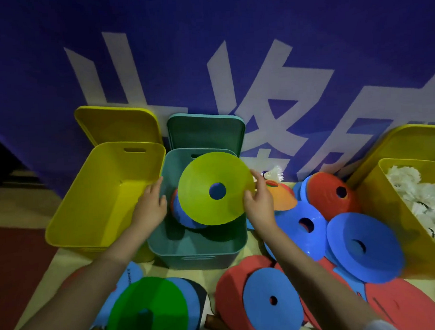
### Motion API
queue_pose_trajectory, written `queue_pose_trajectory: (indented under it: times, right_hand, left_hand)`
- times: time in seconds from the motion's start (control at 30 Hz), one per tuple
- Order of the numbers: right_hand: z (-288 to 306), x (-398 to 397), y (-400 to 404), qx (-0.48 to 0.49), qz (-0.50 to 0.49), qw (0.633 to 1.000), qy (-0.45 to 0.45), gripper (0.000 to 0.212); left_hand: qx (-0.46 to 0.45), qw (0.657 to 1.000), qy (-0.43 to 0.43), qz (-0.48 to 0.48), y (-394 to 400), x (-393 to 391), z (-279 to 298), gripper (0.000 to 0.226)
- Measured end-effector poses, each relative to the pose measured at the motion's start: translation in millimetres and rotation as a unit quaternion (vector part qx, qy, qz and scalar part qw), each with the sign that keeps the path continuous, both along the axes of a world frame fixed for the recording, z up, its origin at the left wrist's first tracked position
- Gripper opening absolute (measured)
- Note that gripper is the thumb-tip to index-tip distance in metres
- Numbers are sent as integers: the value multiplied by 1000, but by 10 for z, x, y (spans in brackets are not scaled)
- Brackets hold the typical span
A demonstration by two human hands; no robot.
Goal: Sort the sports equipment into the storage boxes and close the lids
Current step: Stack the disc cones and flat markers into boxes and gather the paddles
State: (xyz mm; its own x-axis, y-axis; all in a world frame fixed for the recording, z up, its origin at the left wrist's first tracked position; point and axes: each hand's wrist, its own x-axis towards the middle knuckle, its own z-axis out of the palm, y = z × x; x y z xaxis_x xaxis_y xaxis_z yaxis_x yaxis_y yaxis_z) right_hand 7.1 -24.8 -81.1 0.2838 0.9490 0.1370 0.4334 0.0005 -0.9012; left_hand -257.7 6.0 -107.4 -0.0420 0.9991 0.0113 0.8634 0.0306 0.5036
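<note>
My right hand pinches the right rim of a yellow-green disc cone and holds it tilted over the open teal box. A blue cone with a red one under it lies inside that box. My left hand rests with relaxed fingers on the teal box's left rim, beside the open yellow box, which shows nothing inside. More disc cones lie on the table: blue, blue, red, green.
A yellow lid and a teal lid lean on the blue banner behind the boxes. At the right, another yellow box holds white shuttlecocks. Red table tennis paddles lie under the cones. A loose shuttlecock lies by the wall.
</note>
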Motion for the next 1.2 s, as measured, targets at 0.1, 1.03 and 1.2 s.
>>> queue_pose_trajectory:
  times: [0.1,1.03,1.2]
  right_hand:
    - [-8,-241,236,-54,39,990,-123,60]
    - [-240,128,-691,58,93,989,-98,26]
    - [-566,448,-1142,-9,-11,1000,-1,23]
  left_hand:
    - [-10,999,-38,9,-13,43,40,54]
    - [127,990,59,-25,-200,50,82,46]
    - [219,972,-13,-86,-999,206,106,35]
